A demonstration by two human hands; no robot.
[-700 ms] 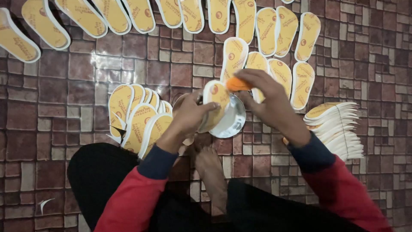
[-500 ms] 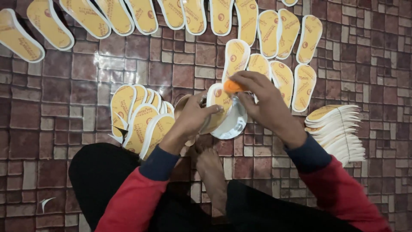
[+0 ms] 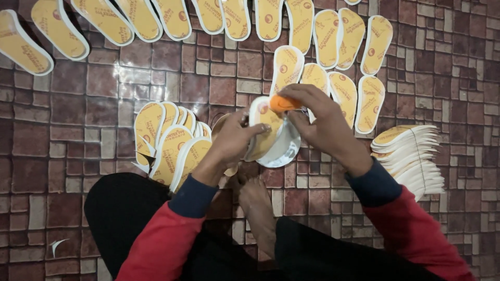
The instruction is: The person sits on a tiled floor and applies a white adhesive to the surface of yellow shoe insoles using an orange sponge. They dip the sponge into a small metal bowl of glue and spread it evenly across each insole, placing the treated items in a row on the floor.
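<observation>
Gripping a yellow insole [image 3: 262,130] at frame centre, the left hand [image 3: 234,138] is holding it upright; the right hand [image 3: 320,122], fingers pinching an orange sponge [image 3: 284,102], is pressing its top end.

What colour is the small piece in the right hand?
Orange sponge, pinched by the right hand; head view.
</observation>
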